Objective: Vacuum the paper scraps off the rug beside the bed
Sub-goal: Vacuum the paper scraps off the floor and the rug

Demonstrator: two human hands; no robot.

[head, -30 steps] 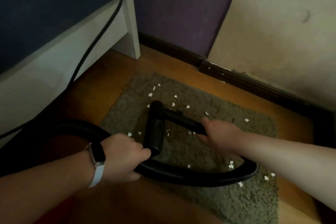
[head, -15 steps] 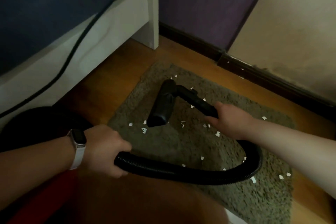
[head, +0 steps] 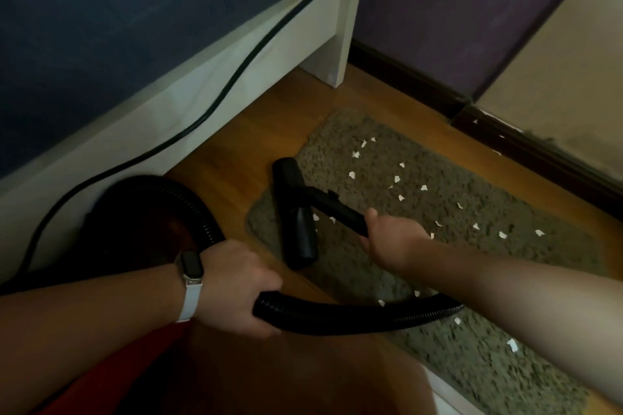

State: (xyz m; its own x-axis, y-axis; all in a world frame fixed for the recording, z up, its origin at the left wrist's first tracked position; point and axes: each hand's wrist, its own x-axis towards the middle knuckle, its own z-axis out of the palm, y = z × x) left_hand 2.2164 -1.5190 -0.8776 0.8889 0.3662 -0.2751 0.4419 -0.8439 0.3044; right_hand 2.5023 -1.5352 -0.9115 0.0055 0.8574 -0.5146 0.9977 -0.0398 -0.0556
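The job looks barely started: left hand (head: 236, 283) wrapped round the hose (head: 354, 312), right hand (head: 391, 239) gripping the tube (head: 337, 209), the nozzle (head: 296, 216) sits at the edge of the rug (head: 472, 205) nearest the bed (head: 202, 87), and paper scraps (head: 352, 174) dot most of the rug.

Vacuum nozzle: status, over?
Left hand grips hose, right hand grips wand. Nozzle on rug edge nearest bed. Paper scraps beyond it.
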